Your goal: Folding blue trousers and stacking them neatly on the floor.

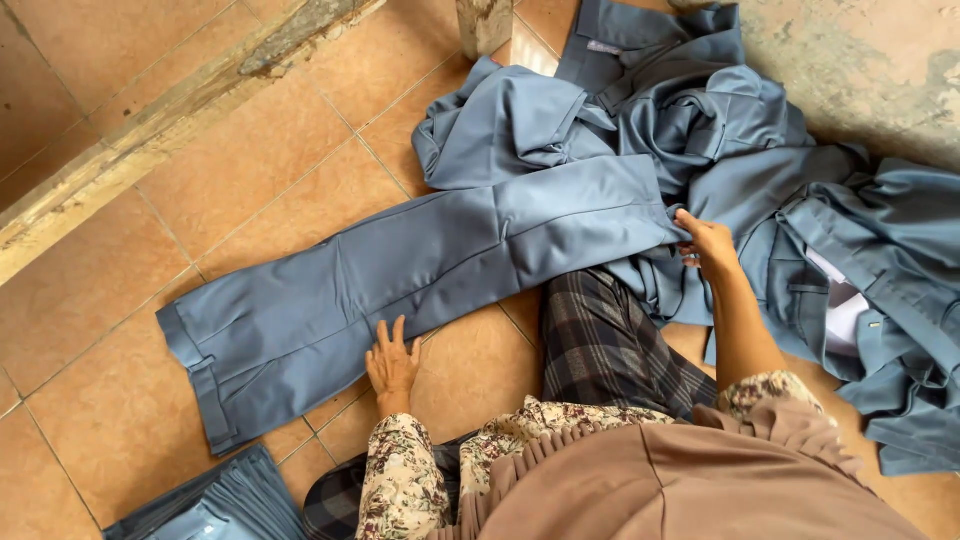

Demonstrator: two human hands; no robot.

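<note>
Nearest the person, a stack of folded blue-grey garments [215, 505] lies at the lower left on the floor [90, 300] of smooth terracotta tiles, beside a floral sleeve and a plaid-covered knee. Just beyond, the left hand [392, 362] rests flat with fingers spread on the lower edge of a pair of blue-grey trousers [400, 285], smooth woven cloth laid out long across the tiles, while the right hand [708, 245], arm extended, pinches the trousers' other end. Farther off, a rumpled heap of matching garments [720, 130] spreads toward a worn concrete patch, and a rough concrete ledge [150, 130] runs diagonally at upper left.
</note>
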